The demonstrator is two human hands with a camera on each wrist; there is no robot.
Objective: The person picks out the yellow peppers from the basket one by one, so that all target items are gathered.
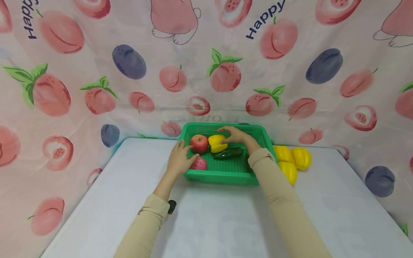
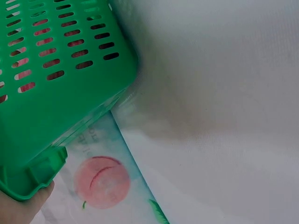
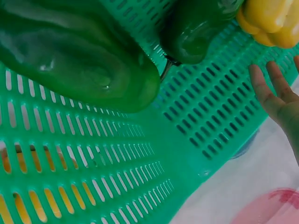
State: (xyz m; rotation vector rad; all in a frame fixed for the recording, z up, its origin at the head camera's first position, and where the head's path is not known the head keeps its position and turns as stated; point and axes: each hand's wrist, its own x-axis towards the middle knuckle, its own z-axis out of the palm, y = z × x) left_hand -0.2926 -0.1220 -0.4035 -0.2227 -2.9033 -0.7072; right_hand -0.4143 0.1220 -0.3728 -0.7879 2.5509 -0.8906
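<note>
A green perforated basket (image 1: 222,176) stands on the table by the back wall. Inside are a red apple (image 1: 199,144), a pink streaked fruit (image 1: 198,164) partly behind my left thumb, a yellow bell pepper (image 1: 217,144) and a dark green pepper (image 1: 228,153). Another, larger green pepper (image 3: 79,56) is mostly hidden by my right arm in the head view. My left hand (image 1: 179,160) rests at the basket's left rim, fingers extended, thumb over the pink fruit. Over the basket, my right hand (image 1: 238,136) has spread fingers beside the yellow bell pepper; the right wrist view shows them apart from it.
Three yellow bell peppers (image 1: 301,158) lie together on the table just right of the basket. A white cover lies on the table (image 1: 219,222). Behind it rises a fruit-printed cloth (image 1: 193,53). A small black object (image 1: 172,206) shows beside my left wrist.
</note>
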